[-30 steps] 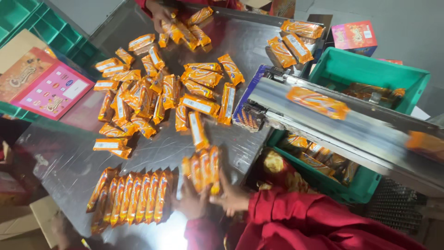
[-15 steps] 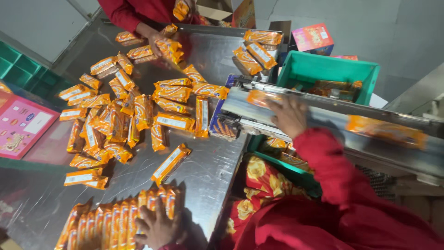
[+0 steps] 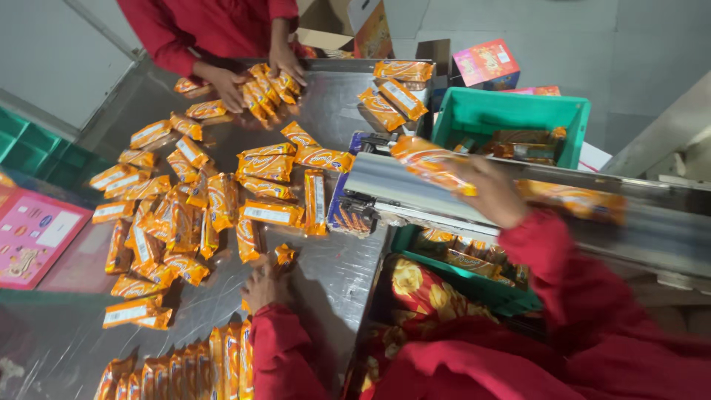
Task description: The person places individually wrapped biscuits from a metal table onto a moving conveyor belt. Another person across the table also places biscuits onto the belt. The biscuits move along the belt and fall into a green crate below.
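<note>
— What covers the steel worktop [image 3: 333,289]?
— A loose heap of orange snack packets [image 3: 200,207], with a neat row of packets [image 3: 185,367] at the near edge.
— And the conveyor chute [image 3: 518,200]?
— The right hand [image 3: 492,189] lies on it, grasping an orange packet [image 3: 429,159].
— The left hand [image 3: 265,285]?
— Down on the worktop, fingers closed round a small orange packet [image 3: 284,255] just beside the heap.

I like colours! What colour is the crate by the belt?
Green. The crate shows best in the head view.
</note>
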